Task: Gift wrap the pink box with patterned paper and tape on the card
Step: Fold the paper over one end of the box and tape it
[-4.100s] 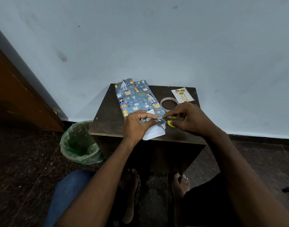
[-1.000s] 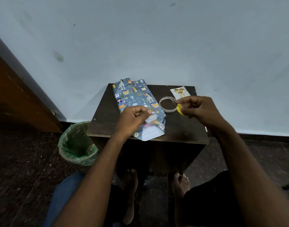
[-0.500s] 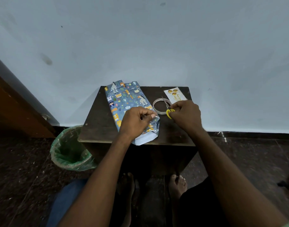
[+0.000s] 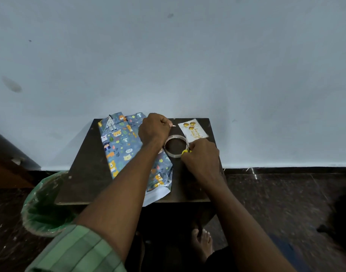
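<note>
Left hand [image 4: 154,129] is curled up pinching a bit of tape past the tape roll [image 4: 176,146], right hand [image 4: 200,157] gripping yellow scissors [image 4: 186,149] beside the wrapped box [image 4: 129,150].

Left hand [image 4: 154,128] fisted, arm outstretched; right hand [image 4: 201,157] curled, knuckles up.

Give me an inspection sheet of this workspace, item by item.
Surface: dark wooden table, set against a pale wall.
Job's things: wrapped box in patterned paper, near end unsealed; tape roll beside it; card at the far right.
Clutter: nothing seen.
Grippers: left hand pinches a tape strip; right hand holds yellow-handled scissors at the roll.
Cables: nothing seen.
Surroundings: green-lined bin left of the table; dark floor.
</note>
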